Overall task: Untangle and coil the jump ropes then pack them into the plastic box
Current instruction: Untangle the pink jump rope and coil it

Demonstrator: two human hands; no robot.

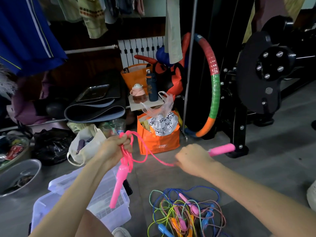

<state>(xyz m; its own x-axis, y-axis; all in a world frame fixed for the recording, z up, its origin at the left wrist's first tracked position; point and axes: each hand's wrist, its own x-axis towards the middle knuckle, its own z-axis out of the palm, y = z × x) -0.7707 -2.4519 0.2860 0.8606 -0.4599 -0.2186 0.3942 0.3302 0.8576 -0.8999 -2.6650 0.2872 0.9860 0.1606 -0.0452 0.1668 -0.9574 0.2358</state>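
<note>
Head view — bunched pink jump rope [118,185] loops in fisted left hand [118,144], clutched its handle [222,149] in right hand [193,158] — had tangled pile [186,211] unsorted, plastic box [111,218] showing nothing packed.

An orange bag [159,141] stands on the floor beside a striped hoop [214,79], below two bottles [151,87].

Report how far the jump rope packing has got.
Done: the pink rope is free of the tangled pile. In hand: the left grip holds its loops, the right grip its far handle. Left: finish that coil, untangle the pile on the floor, fill the plastic box, where no rope shows yet.
</note>
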